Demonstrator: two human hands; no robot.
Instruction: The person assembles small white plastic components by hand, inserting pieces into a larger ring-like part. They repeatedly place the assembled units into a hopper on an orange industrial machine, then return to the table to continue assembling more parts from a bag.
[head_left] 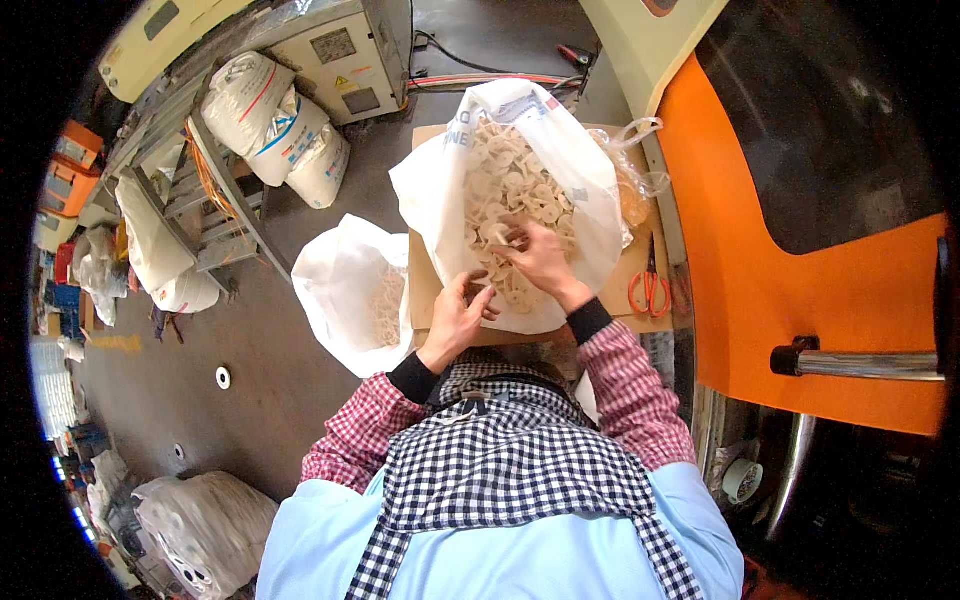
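A large white sack point(575, 170) lies open on a cardboard-covered bench point(425, 285), full of small cream-coloured ring-shaped parts point(510, 185). My right hand point(540, 258) is inside the sack's mouth, fingers closed on one of the parts. My left hand point(462, 312) rests at the sack's near edge, fingers curled around a small cream part. A second white bag point(345, 290) stands open to the left of the bench with more of the cream parts point(385, 305) inside.
Orange-handled scissors point(650, 285) lie on the bench to the right. An orange machine panel point(800, 280) with a metal handle point(865, 362) stands at right. Filled white sacks point(280, 130) lean by a metal rack point(215, 200) at left; a tape roll point(742, 480) sits low right.
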